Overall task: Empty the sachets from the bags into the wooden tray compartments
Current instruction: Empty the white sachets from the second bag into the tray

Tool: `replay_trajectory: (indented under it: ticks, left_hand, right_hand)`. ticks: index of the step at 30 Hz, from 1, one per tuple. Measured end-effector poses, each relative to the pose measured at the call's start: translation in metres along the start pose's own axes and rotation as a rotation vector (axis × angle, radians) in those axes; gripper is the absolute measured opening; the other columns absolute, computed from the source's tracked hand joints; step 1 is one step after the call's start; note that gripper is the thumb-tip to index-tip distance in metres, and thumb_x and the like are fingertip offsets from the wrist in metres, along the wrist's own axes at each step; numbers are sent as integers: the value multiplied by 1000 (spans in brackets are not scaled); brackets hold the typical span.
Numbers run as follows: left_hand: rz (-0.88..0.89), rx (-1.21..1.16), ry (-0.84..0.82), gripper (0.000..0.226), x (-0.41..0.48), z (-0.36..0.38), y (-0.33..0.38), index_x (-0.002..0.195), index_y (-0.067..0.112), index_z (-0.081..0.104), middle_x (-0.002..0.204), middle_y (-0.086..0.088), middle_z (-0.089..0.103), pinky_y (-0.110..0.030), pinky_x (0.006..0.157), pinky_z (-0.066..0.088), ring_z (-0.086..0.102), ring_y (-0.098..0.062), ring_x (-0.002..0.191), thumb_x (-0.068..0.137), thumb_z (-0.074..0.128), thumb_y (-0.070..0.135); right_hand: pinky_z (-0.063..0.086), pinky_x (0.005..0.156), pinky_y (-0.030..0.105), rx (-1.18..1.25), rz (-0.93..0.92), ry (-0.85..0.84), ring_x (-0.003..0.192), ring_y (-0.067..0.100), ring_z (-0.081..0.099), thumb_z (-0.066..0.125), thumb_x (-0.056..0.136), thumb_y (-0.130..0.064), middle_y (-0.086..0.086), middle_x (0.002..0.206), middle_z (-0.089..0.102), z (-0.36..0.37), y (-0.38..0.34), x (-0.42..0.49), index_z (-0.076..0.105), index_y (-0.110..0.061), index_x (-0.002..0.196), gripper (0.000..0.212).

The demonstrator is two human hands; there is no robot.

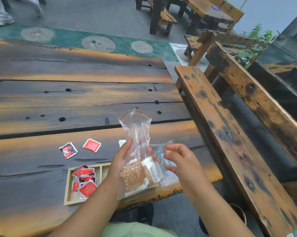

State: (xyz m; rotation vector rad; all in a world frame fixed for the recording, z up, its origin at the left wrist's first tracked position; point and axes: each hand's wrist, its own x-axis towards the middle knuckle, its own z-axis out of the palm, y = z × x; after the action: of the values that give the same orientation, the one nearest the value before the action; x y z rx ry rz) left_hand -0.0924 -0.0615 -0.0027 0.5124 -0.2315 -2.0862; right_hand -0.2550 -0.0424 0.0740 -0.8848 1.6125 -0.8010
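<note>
Well, the bag (135, 127) stands upright over the table's near edge, its red-striped mouth on top and brown-and-white sachets (137, 178) bunched in its bottom. The left hand (123, 159) grips it round the middle, fingers wrapped behind the plastic. The right hand (180, 159) hangs just beside it, fingers loosely curled, thumb and fingertips apart. A second bag (168, 178), clear and crumpled, lies behind and under that hand; whether the fingers touch it cannot be told.

The tray (67, 190) lies on the table (76, 100) left of the bag. Its left compartment is heaped with red sachets (85, 182); the left forearm and the bag hide the rest of it. Two loose sachets (91, 145), also red, lie on the table beyond the tray, apart from each other. A white sachet (121, 143) peeks out behind the left fingers. A worn bench (221, 134) runs along the table's right side.
</note>
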Motion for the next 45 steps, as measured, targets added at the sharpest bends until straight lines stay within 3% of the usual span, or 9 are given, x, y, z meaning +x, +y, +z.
replay_trajectory:
  ticks: [5,10,13,15,21,26,32,37,45]
  left_hand:
    - [-65,-3,11,62,4,-15,-9,105,4,71,89,-16,68,-43,81,55,67,-32,84,65,84,49]
    - [-189,39,132,63,4,-29,-17,94,-2,75,91,-21,71,-42,76,60,72,-31,82,70,76,56]
    - [-201,-7,204,79,3,-38,-27,114,-7,70,121,-24,67,-51,90,55,71,-32,103,67,81,55]
    - [-203,-20,236,83,1,-43,-35,129,-6,60,136,-23,59,-53,94,51,67,-32,112,83,62,62]
    - [-217,24,243,81,0,-60,-36,126,-2,61,112,-26,68,-48,83,57,70,-39,92,87,40,66]
    - [-208,76,304,75,0,-74,-46,129,4,64,120,-28,64,-57,107,38,66,-40,105,89,44,64]
    - [-296,47,343,63,-7,-70,-59,87,5,80,104,-27,68,-49,98,42,63,-38,98,91,47,59]
    - [-324,37,356,62,-9,-69,-65,124,-1,59,118,-34,58,-53,104,41,61,-41,103,89,58,50]
    - [-375,-6,354,72,-8,-77,-73,129,-5,51,113,-32,58,-47,91,48,61,-41,98,82,65,48]
  right_hand:
    - [58,78,38,219,238,-286,95,29,73,60,98,-22,15,110,75,5,37,-5,63,-2,114,27]
    - [61,72,34,173,299,-339,86,31,75,60,98,-22,21,100,76,9,62,-12,66,0,111,26]
    - [61,65,33,195,370,-325,77,28,76,64,95,-25,21,95,76,10,72,-11,65,-1,107,27]
    - [60,61,32,193,407,-305,74,27,75,67,92,-28,18,91,75,10,78,-11,64,-1,106,30]
    - [60,60,28,162,453,-345,68,21,74,68,92,-26,19,97,77,7,86,-14,66,-2,106,28]
    - [58,55,28,180,544,-360,62,21,72,70,90,-25,24,98,75,5,95,-20,63,-2,104,28]
    - [57,53,29,276,640,-304,58,20,70,70,90,-19,20,88,75,1,101,-20,65,-1,106,24]
    - [56,48,27,315,650,-286,55,19,69,67,93,-14,18,81,74,1,108,-22,67,1,99,17]
    - [57,48,28,286,632,-289,55,20,70,64,95,-18,18,78,74,0,111,-24,68,2,93,20]
